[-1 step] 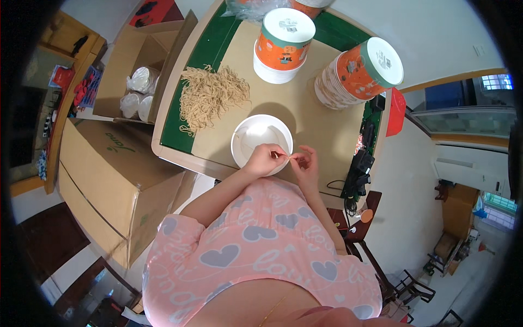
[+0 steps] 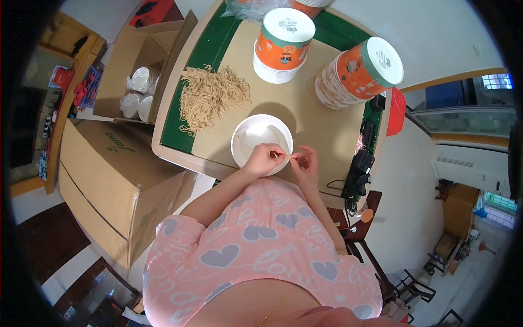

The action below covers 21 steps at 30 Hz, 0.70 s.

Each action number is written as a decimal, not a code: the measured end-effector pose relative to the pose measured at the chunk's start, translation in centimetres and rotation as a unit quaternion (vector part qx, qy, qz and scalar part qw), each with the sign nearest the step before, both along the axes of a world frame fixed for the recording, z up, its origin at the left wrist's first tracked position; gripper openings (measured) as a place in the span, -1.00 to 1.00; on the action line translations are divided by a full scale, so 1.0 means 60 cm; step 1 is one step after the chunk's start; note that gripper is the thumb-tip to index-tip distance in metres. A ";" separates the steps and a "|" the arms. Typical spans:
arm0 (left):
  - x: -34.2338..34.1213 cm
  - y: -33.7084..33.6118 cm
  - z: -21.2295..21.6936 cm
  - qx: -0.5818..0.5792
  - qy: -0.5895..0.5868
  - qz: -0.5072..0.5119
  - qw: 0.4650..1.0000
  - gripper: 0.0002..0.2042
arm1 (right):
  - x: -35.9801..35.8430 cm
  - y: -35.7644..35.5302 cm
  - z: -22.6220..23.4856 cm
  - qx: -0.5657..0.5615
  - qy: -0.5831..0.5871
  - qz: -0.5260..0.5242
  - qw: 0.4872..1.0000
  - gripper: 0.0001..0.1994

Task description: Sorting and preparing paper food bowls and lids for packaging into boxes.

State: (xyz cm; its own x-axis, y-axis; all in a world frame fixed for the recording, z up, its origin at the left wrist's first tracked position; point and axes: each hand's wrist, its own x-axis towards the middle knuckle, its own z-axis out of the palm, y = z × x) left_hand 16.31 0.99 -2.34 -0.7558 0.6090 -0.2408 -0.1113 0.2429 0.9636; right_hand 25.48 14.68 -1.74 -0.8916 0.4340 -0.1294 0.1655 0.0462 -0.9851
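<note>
My left hand and my right hand meet fingertip to fingertip over the near right rim of a white round bowl. Both are closed in a pinch, with what looks like a thin tan strand between them; its ends are hidden by the fingers. One thin strand seems to lie inside the bowl too. Beyond it on the left, a loose heap of tangled tan strands is spread over the tan board and the green tabletop edge.
Two stacks of paper tubs, orange with green bands, stand upside down: one stack at the back, a leaning one at the right. Black power adapters line the right edge. Cardboard boxes are at the left.
</note>
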 end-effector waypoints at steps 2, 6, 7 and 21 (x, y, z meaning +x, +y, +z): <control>-0.003 -0.008 -0.008 0.003 0.003 0.006 1.000 -0.90 | 0.001 -0.001 0.001 0.023 -0.003 -0.002 1.000 -0.64; -0.007 -0.025 -0.020 0.013 -0.004 0.027 1.000 -0.90 | 0.001 -0.003 0.005 0.099 0.002 0.035 0.995 -0.76; -0.008 -0.028 -0.019 0.012 -0.005 0.026 1.000 -0.90 | -0.002 -0.004 0.013 0.140 0.000 0.060 0.988 -0.78; -0.010 -0.032 -0.013 0.037 -0.108 0.013 0.993 -0.94 | -0.021 -0.023 0.032 0.256 0.011 0.074 0.964 -0.89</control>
